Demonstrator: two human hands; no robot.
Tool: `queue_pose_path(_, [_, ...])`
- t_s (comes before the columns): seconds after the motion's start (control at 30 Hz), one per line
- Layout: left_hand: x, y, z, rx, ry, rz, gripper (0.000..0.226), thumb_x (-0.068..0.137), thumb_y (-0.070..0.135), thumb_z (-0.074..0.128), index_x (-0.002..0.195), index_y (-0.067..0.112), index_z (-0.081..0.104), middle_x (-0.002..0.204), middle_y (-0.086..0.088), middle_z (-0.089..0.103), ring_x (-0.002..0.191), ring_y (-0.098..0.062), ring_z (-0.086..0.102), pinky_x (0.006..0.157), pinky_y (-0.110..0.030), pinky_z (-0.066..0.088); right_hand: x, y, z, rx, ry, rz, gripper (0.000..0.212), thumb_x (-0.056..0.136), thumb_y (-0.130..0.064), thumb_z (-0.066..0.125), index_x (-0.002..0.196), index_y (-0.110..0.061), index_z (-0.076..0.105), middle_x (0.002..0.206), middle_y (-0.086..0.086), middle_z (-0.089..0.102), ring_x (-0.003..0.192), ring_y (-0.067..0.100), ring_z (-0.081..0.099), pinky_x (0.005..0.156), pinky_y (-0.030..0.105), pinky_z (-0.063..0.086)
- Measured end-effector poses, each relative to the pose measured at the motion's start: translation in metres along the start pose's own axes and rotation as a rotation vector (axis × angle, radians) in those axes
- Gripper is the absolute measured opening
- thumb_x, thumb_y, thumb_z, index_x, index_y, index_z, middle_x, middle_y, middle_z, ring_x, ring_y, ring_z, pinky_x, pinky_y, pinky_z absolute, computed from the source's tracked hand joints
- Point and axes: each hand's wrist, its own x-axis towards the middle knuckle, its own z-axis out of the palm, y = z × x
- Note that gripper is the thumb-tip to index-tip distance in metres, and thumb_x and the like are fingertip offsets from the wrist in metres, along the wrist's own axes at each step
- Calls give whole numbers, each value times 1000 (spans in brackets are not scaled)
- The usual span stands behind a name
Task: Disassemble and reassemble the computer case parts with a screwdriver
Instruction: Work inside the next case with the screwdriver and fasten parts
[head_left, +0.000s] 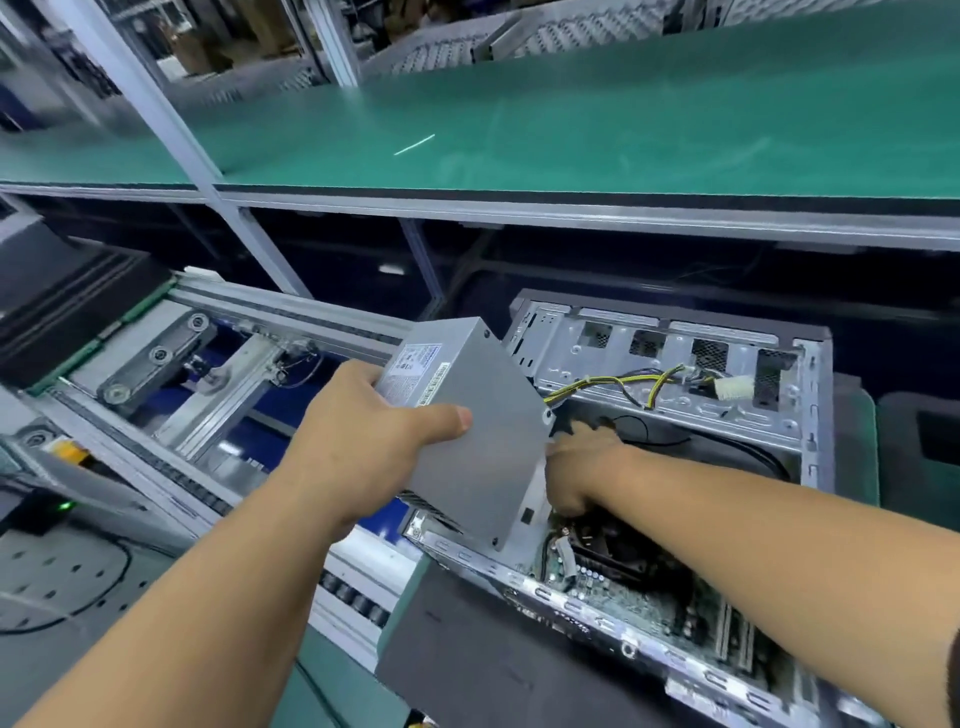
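1. Gripping the grey power supply (470, 431) in the left hand (363, 441), thumb pressed on its top face, fingers curled round the far side; box tilted, hanging above the left edge of the open computer case (810, 395).
2. Reaching with the right hand (579, 467) into the case just beside the box; fingers hidden, so cannot tell whether spread or pinching anything.
3. Trailing yellow and black cables (639, 382) from the box to a white plug (732, 387) near the case's far wall; possibly snagging on the metal frame if lifted further.
4. Risking a slip: one-handed hold on a smooth, tilted box, circuit board (613, 587) lying directly beneath.
5. Risking pinched right fingers if lowering the box now.
6. No screwdriver showing anywhere.
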Motion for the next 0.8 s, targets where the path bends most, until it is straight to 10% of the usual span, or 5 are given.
queue_pose_path(0.3, [7, -3, 37, 199, -51, -40, 73, 49, 58, 87, 104, 30, 49, 97, 7, 67, 80, -17, 71, 70, -40, 60, -3, 35, 6, 411, 107, -122, 77, 64, -77, 69, 128, -36, 64, 122, 0, 67, 107, 26, 66, 87, 30, 50])
queue_pose_path(0.63, [2, -18, 80, 573, -31, -36, 77, 57, 63, 78, 107, 19, 38, 107, -1, 52, 97, -28, 60, 81, -47, 56, -1, 44, 9, 445, -19, -34, 36, 75, -55, 61, 89, -22, 63, 93, -2, 63, 84, 22, 63, 89, 39, 56])
queue_pose_path(0.8, [2, -24, 90, 673, -29, 27, 80, 65, 63, 73, 120, 22, 32, 109, 3, 42, 109, -29, 51, 90, -49, 51, -2, 56, 7, 420, -20, -91, 28, 87, -53, 58, 92, -25, 56, 113, 4, 64, 97, 28, 60, 94, 37, 50])
